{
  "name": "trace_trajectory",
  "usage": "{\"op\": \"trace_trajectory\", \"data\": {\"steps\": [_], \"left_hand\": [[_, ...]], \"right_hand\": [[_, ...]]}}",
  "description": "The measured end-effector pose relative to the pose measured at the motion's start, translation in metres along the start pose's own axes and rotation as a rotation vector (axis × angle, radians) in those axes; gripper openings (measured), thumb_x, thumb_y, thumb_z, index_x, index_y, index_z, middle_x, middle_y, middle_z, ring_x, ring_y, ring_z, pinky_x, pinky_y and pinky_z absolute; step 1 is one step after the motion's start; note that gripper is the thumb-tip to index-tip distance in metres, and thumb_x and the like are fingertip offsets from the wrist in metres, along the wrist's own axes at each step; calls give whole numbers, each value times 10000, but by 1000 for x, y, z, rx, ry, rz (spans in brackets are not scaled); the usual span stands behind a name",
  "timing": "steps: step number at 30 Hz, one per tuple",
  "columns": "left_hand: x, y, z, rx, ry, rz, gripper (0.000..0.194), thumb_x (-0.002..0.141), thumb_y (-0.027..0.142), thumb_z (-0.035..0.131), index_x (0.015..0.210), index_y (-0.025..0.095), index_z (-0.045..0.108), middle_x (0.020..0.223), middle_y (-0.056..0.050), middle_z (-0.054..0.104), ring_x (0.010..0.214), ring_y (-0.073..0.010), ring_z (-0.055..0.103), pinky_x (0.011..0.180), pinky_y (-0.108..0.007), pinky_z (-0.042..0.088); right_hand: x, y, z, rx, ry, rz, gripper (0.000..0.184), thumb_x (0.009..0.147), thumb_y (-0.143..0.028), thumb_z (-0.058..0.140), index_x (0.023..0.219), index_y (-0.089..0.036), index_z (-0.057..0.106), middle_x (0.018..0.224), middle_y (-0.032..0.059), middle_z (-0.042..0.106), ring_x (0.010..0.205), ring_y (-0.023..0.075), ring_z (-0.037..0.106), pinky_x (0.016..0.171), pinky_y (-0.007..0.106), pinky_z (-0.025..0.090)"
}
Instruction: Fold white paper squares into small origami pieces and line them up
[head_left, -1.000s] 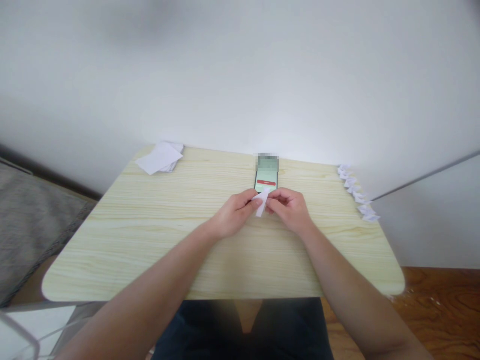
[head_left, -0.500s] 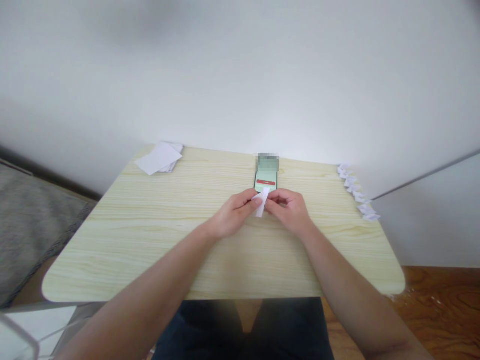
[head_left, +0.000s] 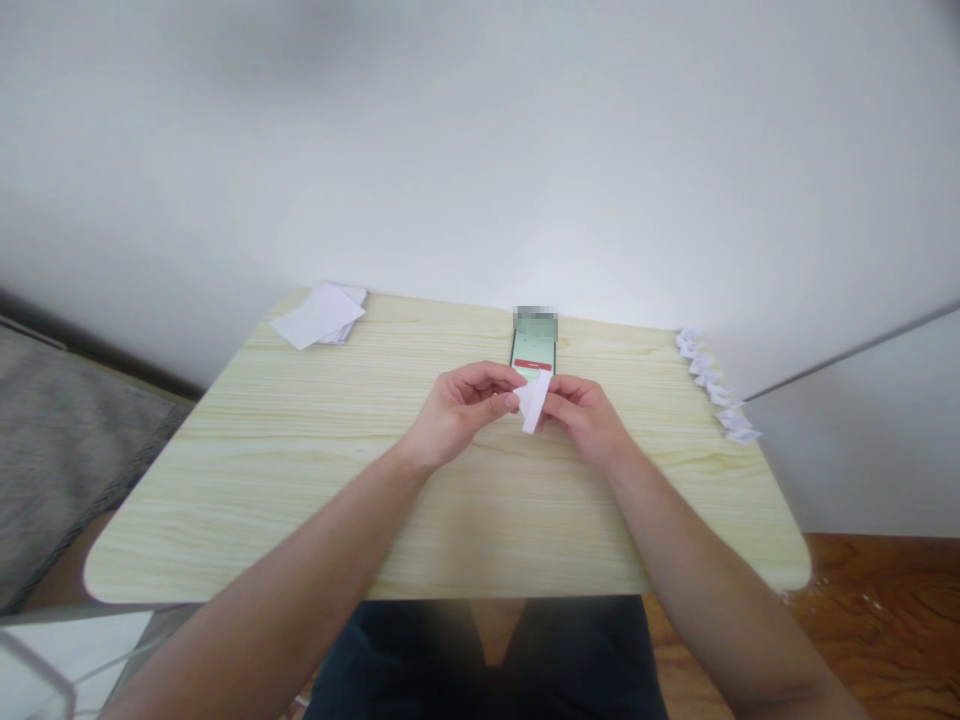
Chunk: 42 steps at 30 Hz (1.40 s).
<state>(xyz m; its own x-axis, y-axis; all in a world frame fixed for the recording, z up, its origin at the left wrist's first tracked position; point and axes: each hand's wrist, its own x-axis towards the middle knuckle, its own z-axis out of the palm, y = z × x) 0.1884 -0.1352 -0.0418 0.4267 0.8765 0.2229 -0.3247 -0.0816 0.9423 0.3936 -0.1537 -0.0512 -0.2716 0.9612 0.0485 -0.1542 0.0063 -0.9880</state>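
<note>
A small folded piece of white paper [head_left: 534,402] is held between my two hands, above the middle of the table. My left hand [head_left: 459,410] pinches its left side with thumb and fingertips. On the other side my right hand [head_left: 586,415] grips the paper's right edge, its fingertips partly hidden behind it. Just beyond the paper lies a phone [head_left: 535,345] with a lit screen and a red bar; the paper and fingers cover its lower end.
The light wood table [head_left: 300,480] meets a white wall at its back edge. A stack of white paper sheets [head_left: 321,315] rests at the back left. Several folded paper pieces [head_left: 709,375] form a row along the right edge.
The paper has turned and shifted slightly right, now showing a pointed left part and a folded strip. My left hand's fingers have lifted and moved around it.
</note>
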Motion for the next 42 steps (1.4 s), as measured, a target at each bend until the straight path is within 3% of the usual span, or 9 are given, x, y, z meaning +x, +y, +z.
{"op": "trace_trajectory", "data": {"steps": [6,12,20,30,42], "left_hand": [[-2,-1,1,-32,-37,-44,192,811,221,802,989,159,768,955,-71,754,863,-171,691,823,-316,558],[-2,2,5,-3,-41,-86,211,808,245,806,1004,168,788,980,-84,760,886,-190,700,842,-339,567],[-3,2,4,120,-27,8,195,808,261,804,994,205,820,1016,-95,724,953,-209,685,812,-324,568],[-4,5,5,128,-29,0,152,828,287,786,947,200,821,954,-93,746,890,-216,702,795,-351,573],[1,1,-4,236,142,19,184,836,353,763,798,173,777,800,-48,710,771,-169,610,736,-305,467]], "right_hand": [[0,-2,2,-84,-11,1,225,826,-407,784,947,-218,782,853,25,770,741,161,693,709,298,567],[1,-3,4,-136,-10,29,214,801,-391,794,830,-183,752,740,5,730,671,137,648,646,260,521],[2,-3,7,-204,10,29,228,806,-388,765,746,-177,702,697,5,710,646,136,624,628,257,482],[1,-3,5,-216,-25,12,226,838,-388,745,754,-185,691,721,14,726,677,143,649,659,265,498],[1,-1,0,-129,150,-33,232,796,-383,797,934,-206,740,790,15,730,702,159,672,697,305,569]]}}
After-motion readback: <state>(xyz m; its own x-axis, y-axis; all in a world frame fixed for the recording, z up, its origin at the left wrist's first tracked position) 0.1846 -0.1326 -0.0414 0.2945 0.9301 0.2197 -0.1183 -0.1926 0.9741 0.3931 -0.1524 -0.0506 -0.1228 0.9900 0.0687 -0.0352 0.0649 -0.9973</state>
